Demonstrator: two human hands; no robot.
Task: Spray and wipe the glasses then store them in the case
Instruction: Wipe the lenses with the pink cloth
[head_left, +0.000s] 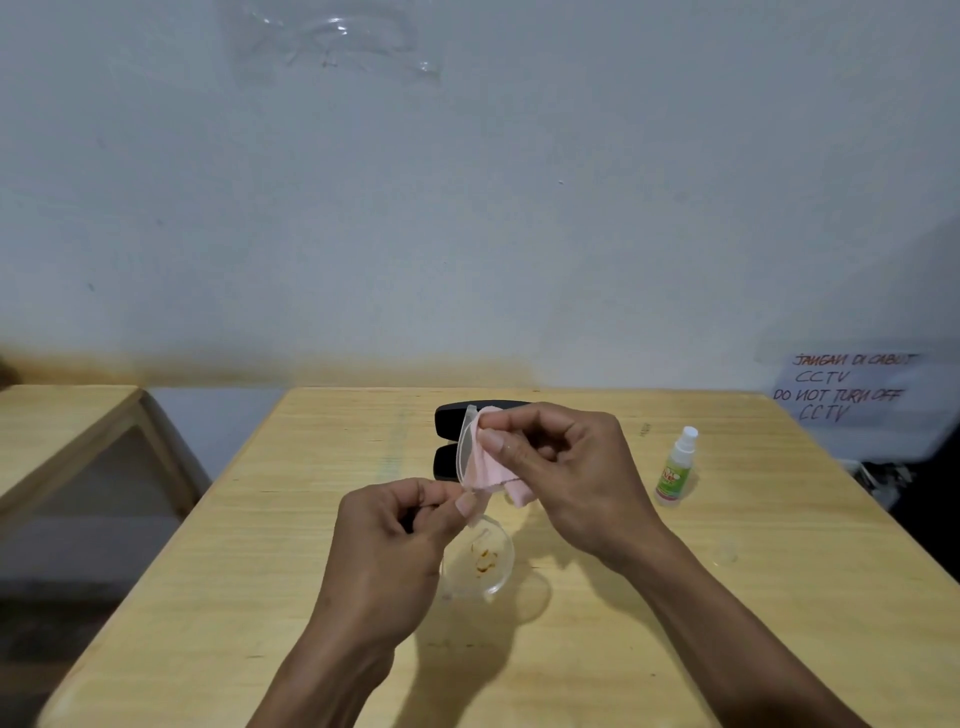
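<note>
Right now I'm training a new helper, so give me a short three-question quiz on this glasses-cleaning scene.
1. True or false: the spray bottle stands upright on the table.
2. Which hand presses the pink cloth on the glasses? A left, B right.
3. Fill in: the black case lies ___ the hands, toward the wall.

Key: 1 true; 2 B, the right hand, while the left hand pinches the frame; 3 beyond.

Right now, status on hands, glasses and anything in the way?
Left hand pinches the glasses. Right hand rubs pink cloth on upper lens. Case open behind, spray bottle standing right. Nothing blocking.
</note>
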